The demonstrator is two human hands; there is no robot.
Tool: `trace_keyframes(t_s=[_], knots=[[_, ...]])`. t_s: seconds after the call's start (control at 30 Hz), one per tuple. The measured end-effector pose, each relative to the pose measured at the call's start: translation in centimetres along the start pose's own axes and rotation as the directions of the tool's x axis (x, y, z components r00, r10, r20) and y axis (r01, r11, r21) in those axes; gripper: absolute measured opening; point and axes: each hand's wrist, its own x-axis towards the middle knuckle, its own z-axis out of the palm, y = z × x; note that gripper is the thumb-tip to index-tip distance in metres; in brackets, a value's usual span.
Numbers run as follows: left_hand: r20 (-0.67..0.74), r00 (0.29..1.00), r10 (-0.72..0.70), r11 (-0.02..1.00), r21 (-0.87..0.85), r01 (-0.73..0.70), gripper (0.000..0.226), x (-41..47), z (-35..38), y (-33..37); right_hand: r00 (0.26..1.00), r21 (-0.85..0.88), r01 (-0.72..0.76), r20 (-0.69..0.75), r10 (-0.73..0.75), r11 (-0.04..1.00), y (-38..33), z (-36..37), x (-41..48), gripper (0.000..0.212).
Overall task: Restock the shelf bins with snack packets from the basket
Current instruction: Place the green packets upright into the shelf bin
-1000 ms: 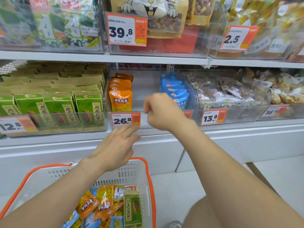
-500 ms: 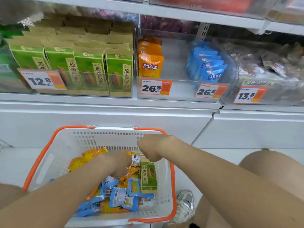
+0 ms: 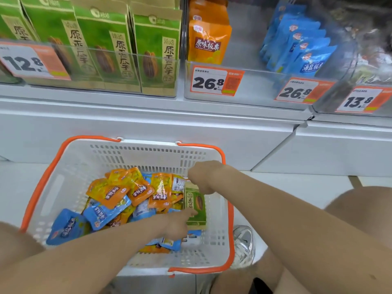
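A white basket with an orange rim [image 3: 230, 211] stands on the floor below the shelf. It holds several orange packets [image 3: 110, 193], several blue packets [image 3: 101, 215] and one green packet [image 3: 196, 205]. My left hand [image 3: 179, 224] reaches across the pile and grips the green packet's lower left edge, thumb lying on its face. My right hand [image 3: 203, 177] hovers curled at that packet's top end, its fingers hidden underneath. On the shelf, a clear bin [image 3: 254, 90] has orange packets [image 3: 209, 42] on its left and blue packets [image 3: 305, 54] on its right. Green packets [image 3: 157, 49] fill the neighbouring bin.
Price tags 12.8 [image 3: 27, 62], 26.8 [image 3: 214, 81] and 13.8 [image 3: 360, 100] hang on the bin fronts. A white cabinet front [image 3: 148, 128] runs under the shelf. My shoe [image 3: 244, 245] and bare knees flank the basket's near right side.
My head tilted further down and closer to the basket. My left hand moved right from the loose packets to the green packet. My right hand came down to that packet's top end.
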Motion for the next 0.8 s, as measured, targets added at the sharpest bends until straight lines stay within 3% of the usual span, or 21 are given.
trace_keyframes(t_s=[0.13,0.2,0.27,0.37,0.5,0.63,0.8], knots=[[0.014,1.000,-0.004,0.991,-0.130,0.006,0.067,-0.1,-0.3,1.1,1.000,-0.007,0.011,0.024,-0.010,1.000,0.6,0.1,0.7,0.032],[-0.088,0.996,0.017,0.986,-0.163,-0.031,0.049,0.4,0.2,0.9,0.999,-0.015,0.015,0.035,-0.014,1.000,0.9,0.1,0.9,0.014],[-0.248,0.967,0.050,0.968,-0.228,-0.109,0.029,1.1,0.8,0.8,0.999,-0.003,0.026,0.040,-0.026,1.000,1.3,-0.1,1.0,0.016],[-0.463,0.885,0.047,0.947,-0.262,-0.187,0.020,1.5,0.3,0.7,0.998,0.018,0.022,0.054,-0.023,1.000,1.7,-0.4,1.0,0.019],[-0.688,0.725,-0.013,0.981,-0.149,-0.124,0.014,0.6,-2.0,0.6,0.999,0.025,-0.006,0.045,0.004,1.000,2.2,-0.7,0.6,0.018],[-0.730,0.684,0.001,0.996,-0.060,-0.066,0.028,-1.5,-4.8,0.2,0.999,0.019,-0.011,0.046,0.010,1.000,2.4,-1.2,0.0,0.035],[-0.738,0.664,0.123,0.979,-0.021,-0.205,0.017,-5.2,-7.8,0.4,1.000,0.126,0.022,0.018,-0.024,0.992,1.6,-2.4,-0.3,0.051]])
